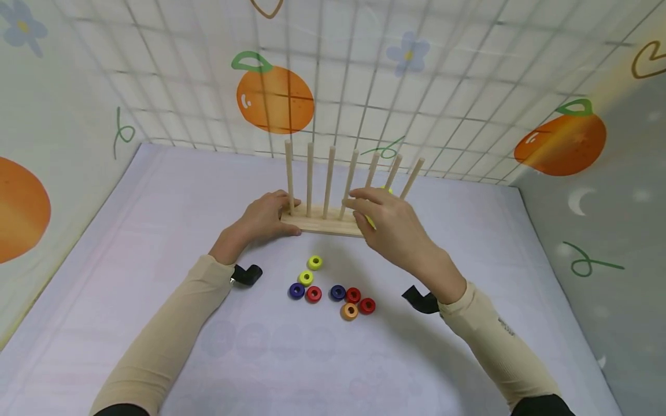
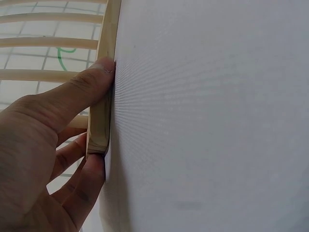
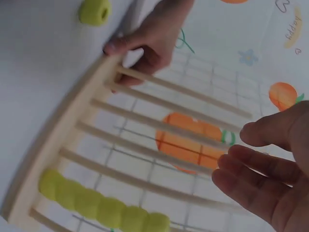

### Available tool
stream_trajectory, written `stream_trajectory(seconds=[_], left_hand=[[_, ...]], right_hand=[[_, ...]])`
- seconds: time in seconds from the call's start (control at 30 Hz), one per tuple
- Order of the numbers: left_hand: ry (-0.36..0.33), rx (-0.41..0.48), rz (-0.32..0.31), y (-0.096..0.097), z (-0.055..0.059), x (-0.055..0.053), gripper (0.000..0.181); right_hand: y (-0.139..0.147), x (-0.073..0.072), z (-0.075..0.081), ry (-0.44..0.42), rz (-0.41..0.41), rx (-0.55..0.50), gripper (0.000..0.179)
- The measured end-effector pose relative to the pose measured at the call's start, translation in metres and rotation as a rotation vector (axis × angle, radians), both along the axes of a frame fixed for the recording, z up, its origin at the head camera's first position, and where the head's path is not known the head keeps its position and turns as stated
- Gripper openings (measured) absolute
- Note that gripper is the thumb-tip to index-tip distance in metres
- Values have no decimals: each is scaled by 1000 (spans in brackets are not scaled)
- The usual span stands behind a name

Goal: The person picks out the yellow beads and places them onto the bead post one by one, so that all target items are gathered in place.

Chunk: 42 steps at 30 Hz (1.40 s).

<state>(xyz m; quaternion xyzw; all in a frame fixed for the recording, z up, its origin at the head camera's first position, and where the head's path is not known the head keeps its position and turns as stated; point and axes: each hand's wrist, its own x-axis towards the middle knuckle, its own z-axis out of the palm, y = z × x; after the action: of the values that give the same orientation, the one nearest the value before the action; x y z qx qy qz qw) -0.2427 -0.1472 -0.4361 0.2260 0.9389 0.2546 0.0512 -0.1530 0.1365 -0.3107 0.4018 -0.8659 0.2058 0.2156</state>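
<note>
Left hand (image 1: 267,214) is clamped on the left end of the wooden peg rack (image 1: 322,224), thumb along the near side, fingers wrapped round the end. Right hand (image 1: 387,222) is up by the pegs (image 1: 329,182) right of centre, and on my wrist feed its fingers are loosely bent, with the thumb tip just apart from the fingertips. So the two hands are well apart.

Rack's upright in the far half of the tabletop (image 1: 468,242), long side facing me, with a strip of white between it and the far edge, where the gridded backdrop (image 1: 354,86) rises. I count seven pegs; the second from the right carries a stack of yellow beads (image 3: 101,200), mostly behind the right hand from the head cam.

Loose stuff sits nearer me: two yellow rings (image 1: 314,263), two blue rings (image 1: 297,290), three red rings (image 1: 367,305) and one orange ring (image 1: 350,312), in a loose bunch well in from every edge. I've got lots of room left and right of the rack before the side walls (image 1: 624,231).
</note>
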Motion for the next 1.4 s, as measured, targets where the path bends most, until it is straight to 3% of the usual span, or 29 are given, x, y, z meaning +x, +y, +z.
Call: stream_trajectory(seconds=[0.47,0.63,0.93,1.17,1.4], left_hand=[[-1,12,-17,-1,-1,-2,74],[-9,11,-12,-1,-2,-1,75],[0,14,-13,-2,0,0,74],[4,13,-21,-2,0,-1,74],[1,21,-19,-2,1,0,75]], right_hand=[[-34,10,-65,-282,59,216,37],[-42,11,-81,-334,106,281,40],[-52,14,-94,-425,126,297,35],[-54,16,-99,-418,137,274,21],[-53,14,-98,-424,154,264,19]])
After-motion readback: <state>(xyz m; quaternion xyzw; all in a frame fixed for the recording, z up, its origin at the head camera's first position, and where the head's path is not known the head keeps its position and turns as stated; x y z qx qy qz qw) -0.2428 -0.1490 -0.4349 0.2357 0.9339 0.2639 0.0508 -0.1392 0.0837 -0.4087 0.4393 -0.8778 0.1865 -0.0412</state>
